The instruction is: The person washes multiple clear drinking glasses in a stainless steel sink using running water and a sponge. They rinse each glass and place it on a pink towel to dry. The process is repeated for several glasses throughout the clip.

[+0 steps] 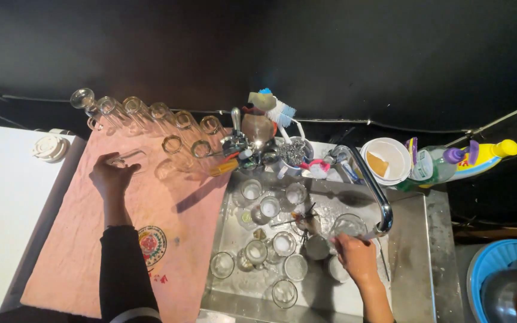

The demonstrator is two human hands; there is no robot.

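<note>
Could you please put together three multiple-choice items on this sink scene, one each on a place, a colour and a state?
1. Where is the left hand?
A. on a glass on the pink cloth
B. in the sink
C. on the tap

2. What colour is the cap of the yellow bottle?
A. red
B. yellow
C. black

3. How do the glasses in the sink stand?
A. stacked in a tower
B. lying in shards
C. singly, mouths up

Answers: 1 A, the fingers rest on a clear glass over the cloth; 2 B, the cap matches the yellow body; 3 C, their round rims face the camera, while the right hand holds a glass under the tap.
</note>
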